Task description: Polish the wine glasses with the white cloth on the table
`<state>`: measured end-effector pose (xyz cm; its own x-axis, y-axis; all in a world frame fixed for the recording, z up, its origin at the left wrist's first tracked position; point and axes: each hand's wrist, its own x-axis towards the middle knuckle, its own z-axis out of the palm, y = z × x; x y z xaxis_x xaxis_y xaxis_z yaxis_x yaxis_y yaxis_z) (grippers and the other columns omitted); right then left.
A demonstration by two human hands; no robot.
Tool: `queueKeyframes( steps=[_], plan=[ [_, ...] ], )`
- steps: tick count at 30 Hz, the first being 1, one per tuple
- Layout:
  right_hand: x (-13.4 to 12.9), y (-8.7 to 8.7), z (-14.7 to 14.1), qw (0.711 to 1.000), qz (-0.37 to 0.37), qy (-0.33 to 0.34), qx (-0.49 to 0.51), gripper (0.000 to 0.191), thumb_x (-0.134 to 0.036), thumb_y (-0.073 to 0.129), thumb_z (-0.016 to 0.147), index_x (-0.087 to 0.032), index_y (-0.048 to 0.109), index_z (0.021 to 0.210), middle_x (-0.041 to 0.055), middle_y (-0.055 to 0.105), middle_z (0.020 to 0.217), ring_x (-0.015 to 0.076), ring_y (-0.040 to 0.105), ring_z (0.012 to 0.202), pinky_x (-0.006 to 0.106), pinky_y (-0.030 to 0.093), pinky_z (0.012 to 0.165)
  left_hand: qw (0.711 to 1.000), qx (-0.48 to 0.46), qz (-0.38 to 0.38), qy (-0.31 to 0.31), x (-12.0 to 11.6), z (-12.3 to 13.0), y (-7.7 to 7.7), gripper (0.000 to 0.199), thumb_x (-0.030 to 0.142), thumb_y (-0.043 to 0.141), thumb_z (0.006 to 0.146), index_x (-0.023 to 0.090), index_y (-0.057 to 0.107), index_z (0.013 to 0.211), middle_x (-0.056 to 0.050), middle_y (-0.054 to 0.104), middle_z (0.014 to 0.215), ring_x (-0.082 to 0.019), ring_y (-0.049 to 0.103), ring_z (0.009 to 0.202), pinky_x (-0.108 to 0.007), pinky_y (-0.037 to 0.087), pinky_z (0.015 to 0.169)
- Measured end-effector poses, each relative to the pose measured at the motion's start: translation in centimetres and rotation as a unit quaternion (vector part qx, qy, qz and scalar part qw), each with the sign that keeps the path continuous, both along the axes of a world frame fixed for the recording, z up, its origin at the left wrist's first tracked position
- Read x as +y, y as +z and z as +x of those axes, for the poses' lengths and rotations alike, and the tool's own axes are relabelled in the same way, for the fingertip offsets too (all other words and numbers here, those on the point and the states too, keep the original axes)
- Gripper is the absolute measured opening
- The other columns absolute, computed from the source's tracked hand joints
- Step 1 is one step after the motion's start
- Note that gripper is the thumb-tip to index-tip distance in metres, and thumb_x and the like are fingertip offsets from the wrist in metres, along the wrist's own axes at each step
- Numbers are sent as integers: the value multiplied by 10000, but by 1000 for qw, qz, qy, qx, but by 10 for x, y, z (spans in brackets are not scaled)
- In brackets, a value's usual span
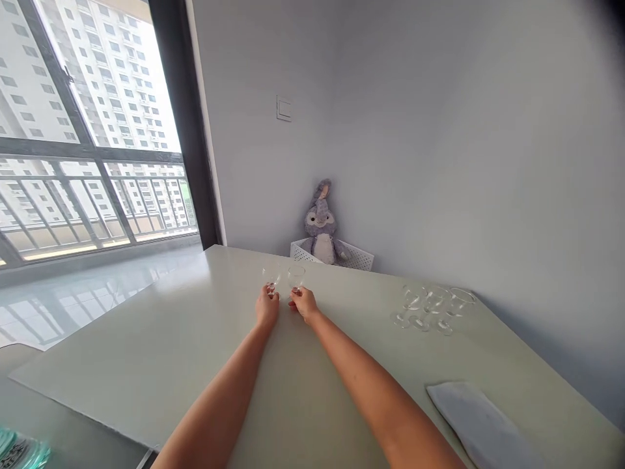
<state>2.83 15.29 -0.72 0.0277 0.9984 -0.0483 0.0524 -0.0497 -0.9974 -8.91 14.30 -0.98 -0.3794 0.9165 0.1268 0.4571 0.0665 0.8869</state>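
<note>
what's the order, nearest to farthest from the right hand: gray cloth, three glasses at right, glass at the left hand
1. Glass at the left hand: just left of the right hand.
2. Three glasses: off to the right.
3. Gray cloth: lower right of the view.
</note>
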Motion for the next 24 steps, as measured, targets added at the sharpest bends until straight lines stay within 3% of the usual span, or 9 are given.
queueKeyframes(
  steps=[3,6,11,14,16,19,24],
  plan=[
    [-5,2,7,1000,6,-11,1,279,-139,561,682,-169,562,959,49,582,980,73,556,516,175,439,428,1000,-6,12,12,0,0,-2,418,205,485,748,202,432,1163,-73,582,1113,-153,586,875,-272,404,805],
    [-24,4,35,999,12,-40,2,309,-137,591,634,-179,564,938,41,575,966,69,543,485,178,426,399,999,-15,32,38,-2,-2,-3,476,194,504,727,185,385,1188,-94,548,1120,-145,583,801,-290,412,796],
    [-75,3,124,986,32,-164,8,149,-151,542,615,-183,519,759,-36,531,684,67,483,423,170,385,364,986,-32,90,138,-8,-3,7,470,144,503,685,174,386,1140,-90,463,1077,-188,506,928,-370,345,885],
    [-99,0,184,958,44,-282,19,140,-162,494,629,-194,456,759,-55,475,626,59,450,419,162,379,379,968,-34,169,181,-15,4,17,416,103,484,664,187,409,1064,-68,417,1070,-153,483,850,-347,352,858],
    [-107,-2,216,940,40,-336,31,191,-172,490,627,-197,440,809,-45,490,658,65,471,442,168,405,401,959,-30,222,172,-22,12,22,362,101,490,656,196,427,1000,-47,410,1034,-127,465,765,-313,378,791],
    [-104,-6,245,932,24,-360,48,308,-174,531,601,-197,443,895,-2,547,813,83,544,509,196,464,450,964,-15,237,123,-33,27,23,304,122,496,672,206,431,957,-25,407,967,-123,451,738,-288,390,727],
    [-85,-11,252,945,16,-323,58,323,-196,606,576,-201,497,880,17,558,962,97,596,582,210,505,487,971,33,232,53,-42,39,15,267,132,475,708,209,429,959,-20,414,922,-136,455,778,-292,398,745]
  ],
)
